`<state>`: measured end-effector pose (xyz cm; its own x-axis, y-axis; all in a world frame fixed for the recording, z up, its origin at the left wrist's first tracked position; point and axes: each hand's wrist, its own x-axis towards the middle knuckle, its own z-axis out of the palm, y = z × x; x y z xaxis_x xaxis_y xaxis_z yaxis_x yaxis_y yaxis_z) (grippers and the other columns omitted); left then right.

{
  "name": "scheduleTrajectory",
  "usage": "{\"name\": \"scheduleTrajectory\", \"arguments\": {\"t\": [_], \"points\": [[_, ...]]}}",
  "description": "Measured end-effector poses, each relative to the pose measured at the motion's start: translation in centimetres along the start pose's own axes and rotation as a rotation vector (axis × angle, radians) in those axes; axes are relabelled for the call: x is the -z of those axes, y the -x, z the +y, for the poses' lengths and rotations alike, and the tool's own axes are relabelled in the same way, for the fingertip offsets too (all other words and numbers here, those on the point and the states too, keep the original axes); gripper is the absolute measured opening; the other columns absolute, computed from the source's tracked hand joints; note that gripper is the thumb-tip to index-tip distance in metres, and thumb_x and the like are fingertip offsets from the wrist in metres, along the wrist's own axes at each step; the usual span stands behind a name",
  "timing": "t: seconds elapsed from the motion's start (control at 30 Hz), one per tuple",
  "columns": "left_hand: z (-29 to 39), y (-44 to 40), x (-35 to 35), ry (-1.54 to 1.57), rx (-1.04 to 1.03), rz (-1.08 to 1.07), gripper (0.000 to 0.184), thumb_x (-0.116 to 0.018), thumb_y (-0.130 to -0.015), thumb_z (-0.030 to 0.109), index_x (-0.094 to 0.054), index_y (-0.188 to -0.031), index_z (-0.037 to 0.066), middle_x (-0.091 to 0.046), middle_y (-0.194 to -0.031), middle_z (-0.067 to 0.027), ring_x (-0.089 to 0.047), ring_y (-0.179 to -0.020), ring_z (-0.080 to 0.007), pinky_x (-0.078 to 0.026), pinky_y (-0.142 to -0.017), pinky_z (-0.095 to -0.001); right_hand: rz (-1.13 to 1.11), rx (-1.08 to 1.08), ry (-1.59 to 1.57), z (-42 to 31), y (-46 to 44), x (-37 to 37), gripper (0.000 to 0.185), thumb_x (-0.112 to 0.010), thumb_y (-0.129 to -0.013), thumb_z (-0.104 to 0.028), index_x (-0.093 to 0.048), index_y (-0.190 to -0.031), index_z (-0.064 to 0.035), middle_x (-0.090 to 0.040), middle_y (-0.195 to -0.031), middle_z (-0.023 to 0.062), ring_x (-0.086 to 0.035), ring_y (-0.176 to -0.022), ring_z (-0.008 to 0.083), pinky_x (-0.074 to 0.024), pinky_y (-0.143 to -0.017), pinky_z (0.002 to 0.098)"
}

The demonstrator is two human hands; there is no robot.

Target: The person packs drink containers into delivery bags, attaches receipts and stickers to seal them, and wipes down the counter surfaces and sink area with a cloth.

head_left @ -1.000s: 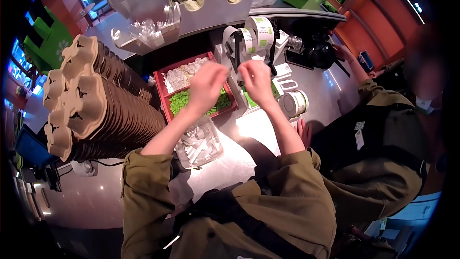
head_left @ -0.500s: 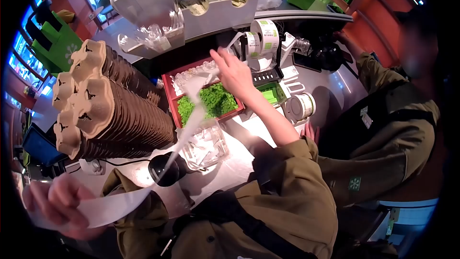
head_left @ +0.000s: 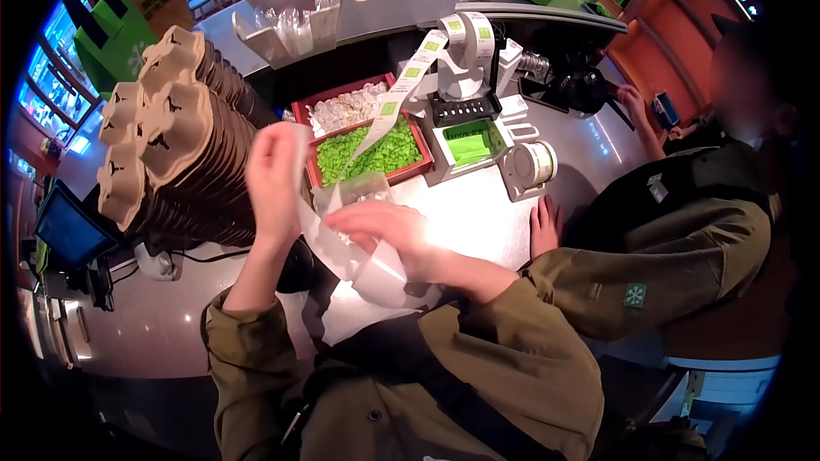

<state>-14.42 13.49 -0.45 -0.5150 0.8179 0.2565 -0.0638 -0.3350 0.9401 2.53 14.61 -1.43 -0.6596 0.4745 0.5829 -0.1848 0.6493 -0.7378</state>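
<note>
A long strip of printed labels (head_left: 400, 94) hangs from the label roll (head_left: 468, 30) and runs down between my hands. My left hand (head_left: 275, 175), raised by the cup-carrier stack, is closed on white paper strip (head_left: 329, 248) along its palm. Lower and to the right, my right hand (head_left: 389, 235) is closed over the strip, with loose loops of it hanging below; its fingertips are slightly blurred. Partly hidden behind my right hand is a clear box (head_left: 352, 190). A red tray (head_left: 427, 154) beyond it holds green pieces (head_left: 359, 158) and small clear-wrapped pieces (head_left: 346, 111).
Stacked brown cup carriers (head_left: 184, 141) stand at left, near a dark screen (head_left: 73, 224). A label dispenser (head_left: 461, 107), a green box (head_left: 468, 147) and a tape roll (head_left: 531, 169) stand right. A co-worker's hand (head_left: 547, 226) rests on the counter.
My left hand has come up and right from the lower left. My right hand has drawn back toward me from the tray. Printed labels now stretch from the roll over the tray.
</note>
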Motion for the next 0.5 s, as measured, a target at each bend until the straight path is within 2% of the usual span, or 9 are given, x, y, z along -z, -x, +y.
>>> {"name": "scheduleTrajectory", "arguments": {"t": [0.03, 0.13, 0.17, 0.2, 0.27, 0.37, 0.47, 0.5], "points": [[-1.0, 0.2, 0.0, 0.039, 0.094, -0.057, 0.011, -0.047, -0.088, 0.011, -0.053, -0.094, 0.005, -0.052, -0.078, -0.0011, -0.049, -0.067, -0.0067, -0.038, -0.059, -0.0188, 0.109, 0.172, 0.111, 0.9, 0.9, -0.9, 0.032, -0.058, -0.071, 0.007, -0.053, -0.102, 0.0000, -0.057, -0.103, 0.0157, -0.057, -0.092, 0.0256, -0.0475, -0.078, 0.0328], [-2.8, 1.6, 0.2, 0.091, 0.422, -0.202, 0.010, -0.047, -0.084, 0.003, -0.054, -0.091, 0.004, -0.053, -0.078, -0.0017, -0.050, -0.067, -0.0066, -0.040, -0.057, -0.0191, 0.256, 0.141, 0.173, 1.8, 3.5, -1.8, 0.034, -0.061, -0.068, 0.009, -0.053, -0.100, -0.0004, -0.055, -0.105, 0.0180, -0.056, -0.093, 0.0290, -0.0468, -0.079, 0.0338], [-2.6, 2.0, 0.1, 0.112, 0.524, -0.291, 0.013, -0.045, -0.082, 0.001, -0.055, -0.091, 0.002, -0.054, -0.078, -0.0026, -0.052, -0.068, -0.0083, -0.043, -0.058, -0.0204, 0.266, 0.170, 0.225, 2.4, 4.5, -2.0, 0.036, -0.062, -0.068, 0.008, -0.051, -0.101, 0.0000, -0.055, -0.106, 0.0188, -0.056, -0.092, 0.0290, -0.0463, -0.079, 0.0338], [-2.4, 2.7, -0.9, 0.150, 0.589, -0.240, 0.016, -0.044, -0.082, 0.000, -0.058, -0.089, -0.002, -0.054, -0.077, -0.0036, -0.051, -0.065, -0.0102, -0.045, -0.060, -0.0237, 0.300, 0.186, 0.244, 2.7, 5.2, -2.3, 0.036, -0.063, -0.068, 0.007, -0.050, -0.101, 0.0005, -0.054, -0.107, 0.0198, -0.056, -0.092, 0.0299, -0.0462, -0.079, 0.0345], [-2.4, 2.6, -0.7, 0.287, 0.776, -0.387, 0.016, -0.045, -0.085, 0.005, -0.058, -0.092, -0.003, -0.054, -0.077, -0.0040, -0.053, -0.067, -0.0106, -0.045, -0.060, -0.0245, 0.291, 0.205, 0.209, 3.6, 6.0, -2.8, 0.039, -0.064, -0.068, 0.005, -0.049, -0.103, 0.0005, -0.052, -0.110, 0.0207, -0.055, -0.094, 0.0304, -0.0455, -0.080, 0.0347], [-0.7, 2.3, -2.8, 0.210, 0.861, -0.360, 0.019, -0.048, -0.088, 0.011, -0.058, -0.094, -0.003, -0.053, -0.074, -0.0021, -0.052, -0.064, -0.0097, -0.044, -0.057, -0.0244, 0.211, 0.201, 0.208, 4.3, 6.4, -3.0, 0.040, -0.065, -0.068, 0.003, -0.049, -0.105, 0.0002, -0.050, -0.112, 0.0209, -0.054, -0.095, 0.0308, -0.0448, -0.081, 0.0347], [-2.2, 1.3, -2.9, 0.055, 0.735, -0.566, 0.024, -0.052, -0.088, 0.019, -0.058, -0.096, -0.004, -0.054, -0.075, -0.0005, -0.051, -0.062, -0.0078, -0.043, -0.055, -0.0234, 0.150, 0.191, 0.210, 5.1, 6.2, -2.6, 0.038, -0.062, -0.069, 0.005, -0.051, -0.105, 0.0002, -0.050, -0.113, 0.0214, -0.054, -0.095, 0.0310, -0.0449, -0.081, 0.0346], [-2.4, 1.2, -2.8, 0.014, 0.656, -0.515, 0.024, -0.056, -0.085, 0.018, -0.060, -0.092, -0.004, -0.057, -0.073, 0.0007, -0.050, -0.060, -0.0064, -0.042, -0.053, -0.0224, -0.010, 0.027, 0.314, 5.4, 6.1, -1.7, 0.037, -0.058, -0.068, 0.008, -0.052, -0.104, 0.0000, -0.050, -0.114, 0.0203, -0.054, -0.096, 0.0322, -0.0453, -0.081, 0.0352]]}}
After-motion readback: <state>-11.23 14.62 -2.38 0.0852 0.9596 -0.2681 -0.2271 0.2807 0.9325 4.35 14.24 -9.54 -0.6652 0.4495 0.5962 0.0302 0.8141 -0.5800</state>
